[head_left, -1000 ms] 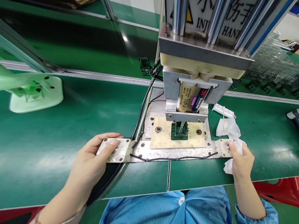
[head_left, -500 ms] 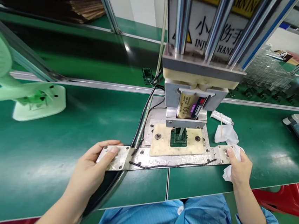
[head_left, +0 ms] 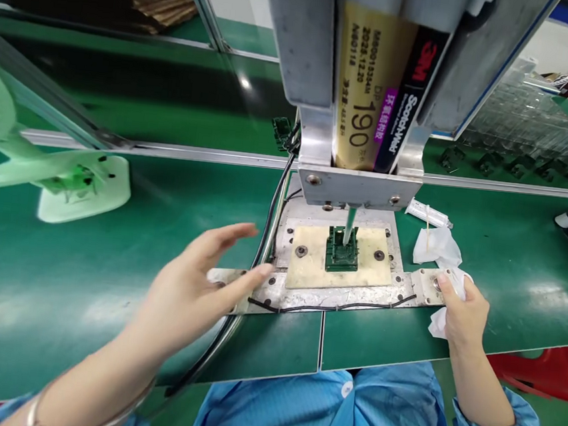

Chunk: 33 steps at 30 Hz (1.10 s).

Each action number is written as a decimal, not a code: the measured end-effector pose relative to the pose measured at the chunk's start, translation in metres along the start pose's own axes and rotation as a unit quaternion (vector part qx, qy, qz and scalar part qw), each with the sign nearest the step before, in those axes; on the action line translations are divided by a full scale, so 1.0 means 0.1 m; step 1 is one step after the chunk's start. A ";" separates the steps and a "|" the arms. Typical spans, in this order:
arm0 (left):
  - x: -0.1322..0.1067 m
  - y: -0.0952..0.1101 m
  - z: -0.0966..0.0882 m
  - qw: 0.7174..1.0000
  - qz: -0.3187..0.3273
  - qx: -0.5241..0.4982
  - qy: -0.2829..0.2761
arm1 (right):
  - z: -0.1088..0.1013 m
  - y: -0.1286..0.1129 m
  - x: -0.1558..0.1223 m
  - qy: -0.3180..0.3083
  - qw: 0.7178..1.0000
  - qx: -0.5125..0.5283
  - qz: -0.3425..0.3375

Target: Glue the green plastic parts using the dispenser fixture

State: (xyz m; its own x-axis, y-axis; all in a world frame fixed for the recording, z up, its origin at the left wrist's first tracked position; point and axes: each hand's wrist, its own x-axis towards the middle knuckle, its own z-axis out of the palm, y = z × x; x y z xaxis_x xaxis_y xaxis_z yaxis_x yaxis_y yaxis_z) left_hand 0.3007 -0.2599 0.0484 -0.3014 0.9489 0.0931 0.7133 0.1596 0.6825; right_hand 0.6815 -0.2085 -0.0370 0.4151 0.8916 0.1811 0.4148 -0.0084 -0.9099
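The left hand (head_left: 191, 291) is open wide with its fingers spread, and it hangs very near the left end of the long steel plate (head_left: 336, 300), apparently without touching it. The right hand (head_left: 463, 310) is narrow: it pinches a white tissue (head_left: 440, 325) and rests on the plate's right end, beside a round bolt. On this plate sits a cream-coloured base board (head_left: 367, 261) with a small green fixture (head_left: 342, 252), right under the thin dispensing needle (head_left: 349, 222) of the 3M Scotch-Weld DP190 cartridge (head_left: 372, 81), which a steel clamp (head_left: 300, 47) holds upright. To work well, the plate should be kept steady and square below the needle. A black cable (head_left: 269, 225) runs close beside the plate's left end and could catch the fingers. On the green surface (head_left: 516, 302), right of the plate, lie a small syringe (head_left: 427, 214) and a second tissue (head_left: 436, 246); at the left stands a pale green fan (head_left: 60, 185).
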 end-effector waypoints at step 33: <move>-0.29 0.92 0.10 0.899 0.174 -0.229 -0.331 | -0.15 -1.36 -0.65 -0.385 0.798 -0.081 -0.457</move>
State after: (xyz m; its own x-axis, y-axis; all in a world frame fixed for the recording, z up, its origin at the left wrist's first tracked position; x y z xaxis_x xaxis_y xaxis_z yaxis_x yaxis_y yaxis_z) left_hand 0.3815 -0.2700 0.1016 0.4401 0.8979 0.0108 0.3111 -0.1638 0.9361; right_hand 0.6103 -0.2724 0.0811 -0.7152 0.5724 0.4009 0.3852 0.8016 -0.4573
